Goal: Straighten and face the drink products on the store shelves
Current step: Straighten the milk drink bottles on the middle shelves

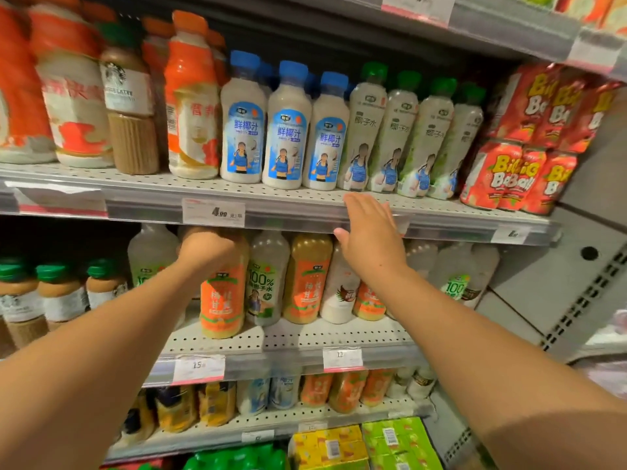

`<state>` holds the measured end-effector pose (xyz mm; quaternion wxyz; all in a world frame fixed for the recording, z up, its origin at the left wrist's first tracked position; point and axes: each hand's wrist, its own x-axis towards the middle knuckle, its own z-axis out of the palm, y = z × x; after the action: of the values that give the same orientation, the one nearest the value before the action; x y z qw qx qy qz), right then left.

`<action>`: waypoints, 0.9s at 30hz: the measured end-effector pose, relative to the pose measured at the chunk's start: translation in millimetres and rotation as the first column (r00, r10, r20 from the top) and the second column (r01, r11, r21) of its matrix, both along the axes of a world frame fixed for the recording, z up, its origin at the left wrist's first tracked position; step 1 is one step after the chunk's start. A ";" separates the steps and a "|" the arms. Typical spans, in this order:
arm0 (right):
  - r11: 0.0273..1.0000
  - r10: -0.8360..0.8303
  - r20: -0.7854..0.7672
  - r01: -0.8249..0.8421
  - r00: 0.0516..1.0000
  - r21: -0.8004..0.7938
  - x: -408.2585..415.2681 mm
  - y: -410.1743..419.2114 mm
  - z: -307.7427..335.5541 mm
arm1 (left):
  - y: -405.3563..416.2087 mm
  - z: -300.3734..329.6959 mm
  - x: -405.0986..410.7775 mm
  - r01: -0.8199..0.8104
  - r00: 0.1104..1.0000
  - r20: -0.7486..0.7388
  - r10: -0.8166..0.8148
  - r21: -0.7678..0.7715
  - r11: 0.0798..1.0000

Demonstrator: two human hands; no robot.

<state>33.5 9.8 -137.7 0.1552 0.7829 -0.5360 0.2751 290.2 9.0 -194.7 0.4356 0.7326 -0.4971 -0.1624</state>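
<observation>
The left hand (207, 247) reaches under the upper shelf (305, 217), over an orange bottle (222, 300) standing on the middle shelf (288, 337); its fingers are hidden. The right hand (369, 232) hovers before the upper shelf's edge, fingers straight, holding nothing.

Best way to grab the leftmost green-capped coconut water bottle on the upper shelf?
Probably grip the coconut water bottle around its upper body below the cap, coming straight from the front. It stands upright at the row's front, a neighbour tight on each side, so only its front is free.
</observation>
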 end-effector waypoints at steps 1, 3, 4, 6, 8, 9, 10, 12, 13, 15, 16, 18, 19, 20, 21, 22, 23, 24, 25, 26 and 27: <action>1.000 -0.001 0.005 0.001 1.000 0.000 0.1 0.5 -0.6 | -2.8 4.4 1.9 0.037 0.997 -0.070 -0.039 -0.023 0.999; 1.000 0.001 0.019 0.000 1.000 -0.010 0.1 1.2 -2.0 | -5.4 9.6 3.9 0.115 0.990 -0.064 -0.124 -0.122 0.986; 1.000 -0.001 0.024 0.002 1.000 -0.019 0.4 1.1 -2.6 | -4.4 9.3 4.8 0.137 0.988 -0.044 -0.145 -0.156 0.978; 0.999 -0.007 0.032 0.008 0.999 -0.032 1.6 0.7 -5.4 | 0.0 3.1 8.7 0.135 0.983 -0.101 -0.153 -0.165 0.977; 1.000 -0.014 0.045 0.015 0.999 -0.027 2.9 1.1 -10.4 | 5.8 -7.6 11.6 0.099 0.983 -0.137 -0.120 -0.152 0.983; 1.000 -0.016 0.052 0.017 0.999 -0.015 3.6 1.7 -13.5 | 9.5 -11.4 12.5 0.085 0.990 -0.096 -0.101 -0.150 0.985; 1.000 -0.016 0.057 0.016 0.998 0.001 4.3 2.0 -16.1 | 13.1 -13.9 13.2 0.083 0.994 -0.057 -0.093 -0.158 0.984; 0.999 -0.011 0.066 0.008 0.998 0.041 4.3 3.4 -18.9 | 20.9 -15.3 10.8 0.092 0.994 -0.043 -0.101 -0.167 0.982; 0.998 -0.001 0.076 -0.003 0.997 0.056 3.3 5.1 -19.7 | 24.5 -16.1 8.2 0.094 0.994 -0.045 -0.103 -0.164 0.982; 0.995 0.040 0.122 -0.051 0.992 0.090 -0.8 11.6 -25.4 | 32.9 -18.5 1.5 0.087 0.995 -0.039 -0.095 -0.163 0.983; 0.989 0.065 0.166 -0.086 0.984 0.121 -4.3 17.6 -32.5 | 37.1 -20.0 -1.7 0.090 0.994 -0.041 -0.099 -0.173 0.981; 0.960 0.103 0.266 -0.165 0.958 0.225 -14.6 35.5 -60.5 | 46.4 -23.3 -6.9 0.135 0.988 -0.044 -0.146 -0.200 0.971; 0.938 0.107 0.293 -0.194 0.950 0.287 -22.4 43.9 -78.7 | 51.0 -24.8 -9.3 0.167 0.983 -0.039 -0.179 -0.214 0.962; 0.915 0.094 0.310 -0.205 0.946 0.348 -32.4 48.5 -96.9 | 54.9 -25.9 -11.7 0.197 0.978 -0.028 -0.208 -0.221 0.955; 0.896 0.065 0.324 -0.198 0.944 0.398 -43.9 48.4 -113.3 | 58.6 -26.6 -14.8 0.220 0.973 -0.014 -0.228 -0.219 0.951; 0.882 0.027 0.345 -0.184 0.938 0.433 -54.8 45.1 -124.6 | 61.6 -26.6 -18.6 0.232 0.971 0.002 -0.237 -0.208 0.950; 0.872 -0.016 0.378 -0.172 0.926 0.459 -64.4 39.6 -129.0 | 64.3 -26.4 -22.4 0.237 0.971 0.016 -0.238 -0.193 0.952; 0.866 -0.049 0.422 -0.172 0.905 0.469 -71.5 31.5 -129.0 | 67.3 -26.1 -26.6 0.238 0.971 0.028 -0.237 -0.184 0.954; 0.867 -0.066 0.474 -0.185 0.878 0.462 -76.5 21.5 -125.0 | 70.0 -26.0 -30.7 0.234 0.972 0.048 -0.229 -0.181 0.955; 0.875 -0.062 0.524 -0.207 0.850 0.438 -79.7 9.7 -117.8 | 72.6 -26.6 -34.6 0.227 0.973 0.077 -0.216 -0.179 0.957; 0.885 -0.051 0.555 -0.220 0.831 0.411 -81.4 -2.9 -108.5 | 75.1 -28.4 -38.6 0.216 0.974 0.109 -0.199 -0.174 0.961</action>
<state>-47.9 6.9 -246.2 -0.2072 0.7077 -0.5709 0.3609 251.7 84.1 -223.1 0.4593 0.6395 -0.6033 -0.1268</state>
